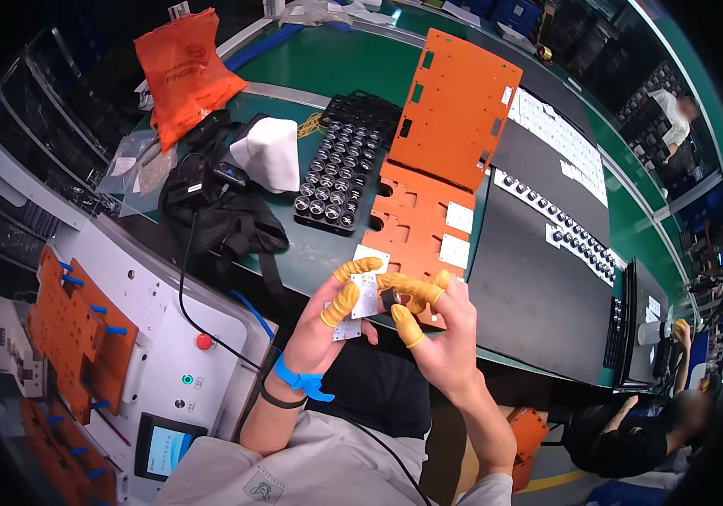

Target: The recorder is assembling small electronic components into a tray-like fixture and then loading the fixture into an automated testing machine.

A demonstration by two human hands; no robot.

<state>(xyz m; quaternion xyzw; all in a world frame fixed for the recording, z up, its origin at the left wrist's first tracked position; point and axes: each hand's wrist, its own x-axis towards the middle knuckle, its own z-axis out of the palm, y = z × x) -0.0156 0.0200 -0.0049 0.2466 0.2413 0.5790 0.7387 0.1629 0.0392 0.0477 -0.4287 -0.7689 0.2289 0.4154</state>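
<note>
My left hand (317, 325), yellow finger cots on its fingertips and a blue strap round its wrist, is closed on white square boards (365, 297). One board is upright between thumb and finger, with another partly behind it. Close on its right, my right hand (446, 331), also in yellow finger cots, pinches a small black round part (389, 299) beside the board's edge. Whether the part touches the board I cannot tell. Just beyond both hands lies an orange fixture plate (412, 211) with cut-outs, several white boards sitting on it. Its raised orange lid (456, 110) stands behind.
Left of the fixture, a black tray (327, 221) holds several round shiny-topped parts. A white cloth-like item (270, 156), black straps and an orange bag (188, 72) lie farther left. Black mats (530, 295) bear rows of parts at right. A machine with a red button (204, 341) stands left.
</note>
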